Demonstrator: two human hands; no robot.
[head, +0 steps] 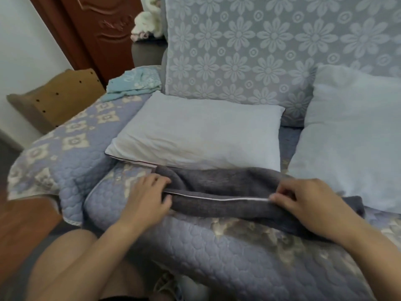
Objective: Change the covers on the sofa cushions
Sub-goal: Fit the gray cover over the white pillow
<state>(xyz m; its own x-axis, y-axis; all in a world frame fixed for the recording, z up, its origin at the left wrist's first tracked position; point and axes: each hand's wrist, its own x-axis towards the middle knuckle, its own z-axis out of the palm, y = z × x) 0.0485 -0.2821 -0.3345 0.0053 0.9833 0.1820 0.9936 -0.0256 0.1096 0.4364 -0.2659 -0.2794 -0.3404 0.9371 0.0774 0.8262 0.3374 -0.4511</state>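
Two bare hands work on a grey cushion cover (227, 187) lying across the front edge of the sofa seat (217, 246), in the lower middle of the frame. The left hand (145, 198) grips the cover's left end, fingers curled over the top fold and thumb tucked beneath, right where a thin white zipper line (217, 197) begins. The right hand (308, 203) pinches at the right end of that zipper line, thumb and fingertips closed together on it; whether they hold a zipper pull or only the fabric cannot be told. The zipper runs nearly level between the two hands.

Just behind the cover, touching its far edge, a bare white cushion (195, 135) lies flat on the seat at the centre of the frame. A second bare white cushion (351, 135) leans at the right side, well apart from the left hand and near the right one. Behind both stands the sofa back (260, 44), covered in pale blue floral fabric. A crumpled light blue cloth (134, 83) sits on the quilted armrest (71, 144) at the left. A dark wooden door (97, 29) fills the upper left, and the person's bare knee (71, 263) shows at the lower left.
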